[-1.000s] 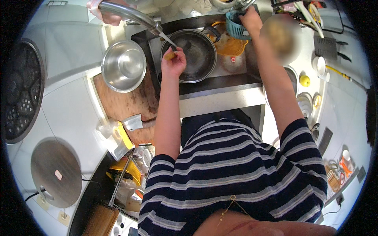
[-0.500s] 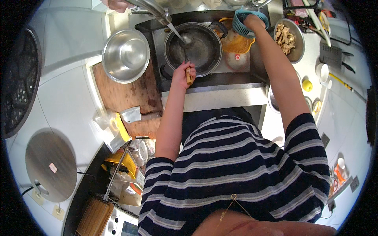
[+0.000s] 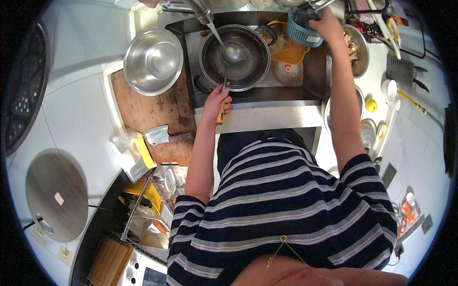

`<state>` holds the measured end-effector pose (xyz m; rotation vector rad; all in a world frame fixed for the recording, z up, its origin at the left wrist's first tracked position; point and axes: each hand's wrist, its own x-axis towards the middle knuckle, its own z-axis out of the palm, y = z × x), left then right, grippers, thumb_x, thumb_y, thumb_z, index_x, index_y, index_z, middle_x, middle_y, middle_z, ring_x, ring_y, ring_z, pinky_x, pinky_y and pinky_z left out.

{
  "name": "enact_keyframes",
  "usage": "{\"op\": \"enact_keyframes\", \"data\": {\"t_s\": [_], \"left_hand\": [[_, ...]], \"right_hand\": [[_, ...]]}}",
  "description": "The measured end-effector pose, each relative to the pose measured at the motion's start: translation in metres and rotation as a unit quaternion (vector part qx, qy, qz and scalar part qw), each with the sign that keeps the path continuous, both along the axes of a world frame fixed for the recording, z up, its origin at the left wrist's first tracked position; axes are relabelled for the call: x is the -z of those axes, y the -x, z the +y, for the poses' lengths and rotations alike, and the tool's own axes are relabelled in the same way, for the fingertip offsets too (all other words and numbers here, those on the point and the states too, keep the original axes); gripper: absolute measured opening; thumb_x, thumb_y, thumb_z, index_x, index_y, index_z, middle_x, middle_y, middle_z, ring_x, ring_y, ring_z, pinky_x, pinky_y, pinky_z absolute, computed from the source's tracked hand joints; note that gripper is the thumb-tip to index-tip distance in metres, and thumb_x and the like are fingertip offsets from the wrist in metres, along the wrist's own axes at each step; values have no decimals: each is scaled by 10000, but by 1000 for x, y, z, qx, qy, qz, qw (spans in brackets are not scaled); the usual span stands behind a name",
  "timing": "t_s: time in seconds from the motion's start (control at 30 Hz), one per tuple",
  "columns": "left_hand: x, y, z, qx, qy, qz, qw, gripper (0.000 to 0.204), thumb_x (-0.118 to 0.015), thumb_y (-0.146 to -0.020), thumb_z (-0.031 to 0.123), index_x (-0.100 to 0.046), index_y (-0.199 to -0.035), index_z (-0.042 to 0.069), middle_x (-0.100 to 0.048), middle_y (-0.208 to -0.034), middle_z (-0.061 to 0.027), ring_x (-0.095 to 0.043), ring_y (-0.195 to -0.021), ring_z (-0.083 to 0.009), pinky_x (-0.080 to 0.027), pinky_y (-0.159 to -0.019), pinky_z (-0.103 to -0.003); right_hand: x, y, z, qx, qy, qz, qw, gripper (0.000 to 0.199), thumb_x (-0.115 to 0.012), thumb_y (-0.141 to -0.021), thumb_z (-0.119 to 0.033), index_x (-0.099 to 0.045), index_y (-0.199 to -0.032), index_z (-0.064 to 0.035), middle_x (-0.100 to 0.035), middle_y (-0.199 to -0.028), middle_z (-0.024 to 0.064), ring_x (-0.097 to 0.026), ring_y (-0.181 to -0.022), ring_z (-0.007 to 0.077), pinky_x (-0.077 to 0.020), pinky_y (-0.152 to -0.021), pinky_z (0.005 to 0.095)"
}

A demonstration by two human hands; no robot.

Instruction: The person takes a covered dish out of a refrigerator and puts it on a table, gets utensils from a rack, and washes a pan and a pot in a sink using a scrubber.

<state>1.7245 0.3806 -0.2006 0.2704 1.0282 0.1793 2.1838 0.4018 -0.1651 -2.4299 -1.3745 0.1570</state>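
Observation:
My left hand point(image 3: 218, 103) is closed round the wooden handle of a metal ladle point(image 3: 232, 53). The ladle's bowl lies inside a dark two-handled wok point(image 3: 248, 71), under water running from the faucet point(image 3: 202, 15). At the sink's far right corner, my right hand point(image 3: 329, 29) is at the blue plastic basket point(image 3: 301, 37). Its fingers are bent onto a dark, mesh-like scouring pad point(image 3: 309, 17) at the basket's top; part of that grip is hidden. A yellow colander point(image 3: 292, 53) sits in the sink between wok and basket.
The sink's rim point(image 3: 267, 99) runs in front of me. Left of it stand a steel bowl point(image 3: 153, 62) and a wooden cutting board point(image 3: 138, 107) with a cleaver point(image 3: 157, 136). To the right are a metal bowl of light-brown food pieces point(image 3: 361, 52) and a yellow-green fruit point(image 3: 370, 105).
My right hand has risen out of the basket to its right side, and the dark pad now shows. My left hand has drawn the ladle slightly nearer.

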Motion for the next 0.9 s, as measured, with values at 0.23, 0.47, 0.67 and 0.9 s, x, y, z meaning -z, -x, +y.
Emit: {"op": "enact_keyframes", "data": {"t_s": [0.23, 0.47, 0.67, 0.9], "left_hand": [[-24, 8, -6, -13, 29, -141, 989, 407, -494, -1038, 214, -437, -1442, 217, -385, -661, 51, -378, -485, -47, -321, -421, -208], [-59, 20, -2, 40, -16, -100, 994, 443, -460, -1037, 165, -379, -1471, 207, -333, -627, 47, -313, -427, -36, -287, -385, -201], [-80, -7, -5, 55, -31, -52, 997, 341, -518, -1008, 140, -439, -1337, 182, -372, -631, 38, -337, -429, -42, -305, -389, -216], [-76, -13, -9, 54, -127, 52, 989, 316, -563, -976, 98, -446, -1267, 135, -377, -604, 36, -349, -407, -56, -309, -384, -233]], "right_hand": [[13, 194, 0, -108, -121, 266, 950, 498, -731, -746, -79, -610, -1229, -96, -688, -1072, 92, -666, -957, 235, -533, -853, 347], [65, 255, 28, -139, -104, 306, 936, 470, -734, -739, -75, -623, -1195, -103, -655, -1151, 116, -640, -1041, 312, -525, -891, 386], [80, 242, 58, -258, -216, 145, 930, 378, -665, -756, -60, -627, -1124, -136, -653, -1132, 83, -622, -1087, 317, -515, -919, 416], [76, 257, 49, -159, -124, 85, 976, 321, -653, -730, -74, -682, -1043, -139, -662, -1059, 68, -616, -1040, 303, -514, -854, 414]]}}
